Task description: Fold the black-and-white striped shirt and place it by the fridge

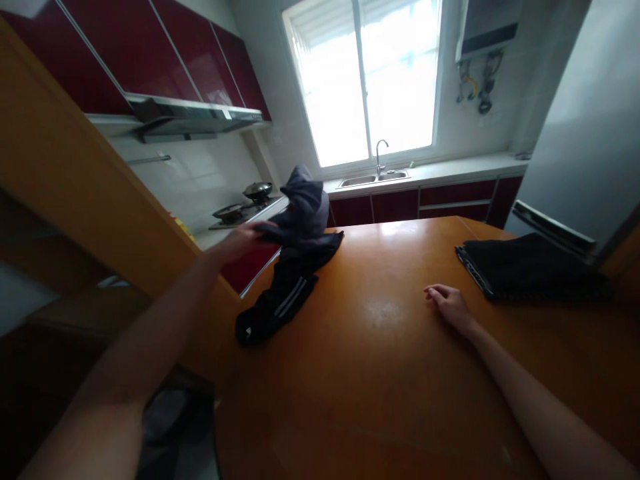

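Observation:
My left hand, arm stretched out to the far left, is closed on the edge of a crumpled dark grey-blue garment. That cloth is bunched up in the air and slightly blurred. Below and partly behind it, a black garment with white stripes lies loosely along the left side of the wooden table. On the right half of the tabletop is my right hand, fingers loosely curled together with nothing in them. The nearest thing to it is a stack of folded black clothing, which it does not touch.
Behind the table run a counter with a sink and a stove carrying a lidded pan. A wooden frame slants along the left. On the right stands a refrigerator, close to the folded clothes.

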The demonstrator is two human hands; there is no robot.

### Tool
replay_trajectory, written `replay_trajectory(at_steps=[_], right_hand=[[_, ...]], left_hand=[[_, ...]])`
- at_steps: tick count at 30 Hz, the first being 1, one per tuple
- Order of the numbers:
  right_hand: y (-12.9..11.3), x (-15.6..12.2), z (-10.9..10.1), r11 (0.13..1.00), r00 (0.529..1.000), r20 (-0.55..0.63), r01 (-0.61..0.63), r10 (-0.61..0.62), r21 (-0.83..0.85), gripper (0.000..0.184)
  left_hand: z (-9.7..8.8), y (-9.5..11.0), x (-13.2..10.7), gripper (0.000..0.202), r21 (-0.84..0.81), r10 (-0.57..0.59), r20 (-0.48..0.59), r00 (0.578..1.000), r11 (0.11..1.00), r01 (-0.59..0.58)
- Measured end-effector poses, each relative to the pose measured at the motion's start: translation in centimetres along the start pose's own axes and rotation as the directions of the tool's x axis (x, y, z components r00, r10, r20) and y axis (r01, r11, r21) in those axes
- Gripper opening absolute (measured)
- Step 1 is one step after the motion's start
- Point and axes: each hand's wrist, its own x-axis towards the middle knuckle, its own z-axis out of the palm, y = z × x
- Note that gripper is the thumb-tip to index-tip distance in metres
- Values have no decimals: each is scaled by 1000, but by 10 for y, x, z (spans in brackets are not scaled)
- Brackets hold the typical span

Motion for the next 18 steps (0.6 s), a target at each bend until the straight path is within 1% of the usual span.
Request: replay_trajectory(at_steps=[1,2,3,4,5,6,7,8,9,10,11,12,13,14,15,16,17,18], right_hand=[[0,0,0,1000,1000,2,1,-1,-4,33],[-1,-1,1,1000,1000,4,1,-1,-9,32],[-1,-1,2,1000,1000,6,2,-2,-16,31],[0,0,3,1000,1000,4,4,-4,-24,31],[1,0,4,999,1000,2,6,-6,-35,30],[2,1,5,999,1000,3,12,-11,-48,30],[4,2,6,998,1000,6,18,-17,-62,29],[6,2,8,997,1000,11,24,-23,-78,29],[8,3,9,995,999,16,29,-27,-93,28],[9,3,10,994,999,22,33,-31,-105,28],[9,2,11,993,999,27,36,-33,-113,27],[8,1,11,993,999,28,35,-32,-114,26],[6,0,11,994,999,21,32,-29,-109,26],[4,0,10,994,1000,0,30,-30,-104,26],[0,0,8,994,999,-39,32,-36,-105,26],[-3,1,4,991,993,-107,41,-55,-126,27],[-5,3,-2,981,976,-193,61,-97,-184,28],[-8,6,-9,959,948,-279,74,-153,-275,30]], left_hand=[[-4,-22,-19,30,40,-50,82,995,998,46],[-10,-44,-37,32,133,-112,222,969,988,83],[-19,-64,-52,37,235,-182,387,904,967,95],[-28,-83,-65,41,328,-256,477,841,939,101],[-38,-99,-77,46,408,-326,544,773,908,95],[-46,-112,-85,51,491,-391,566,725,867,84],[-52,-122,-92,54,572,-426,544,723,819,53],[-55,-129,-97,56,658,-448,488,749,753,21],[-53,-133,-101,59,742,-444,406,798,670,-5],[-47,-136,-103,61,811,-410,321,854,584,-25],[-35,-139,-104,63,860,-355,250,901,509,-38],[-20,-141,-104,64,887,-292,204,935,458,-51],[0,-142,-104,63,895,-217,189,958,439,-77],[23,-144,-104,60,886,-132,203,970,446,-125],[49,-146,-104,55,863,-36,234,972,469,-190],[76,-147,-106,50,825,66,269,961,499,-265],[103,-148,-108,46,770,167,306,937,535,-347],[129,-148,-111,43,696,260,342,903,576,-429]])
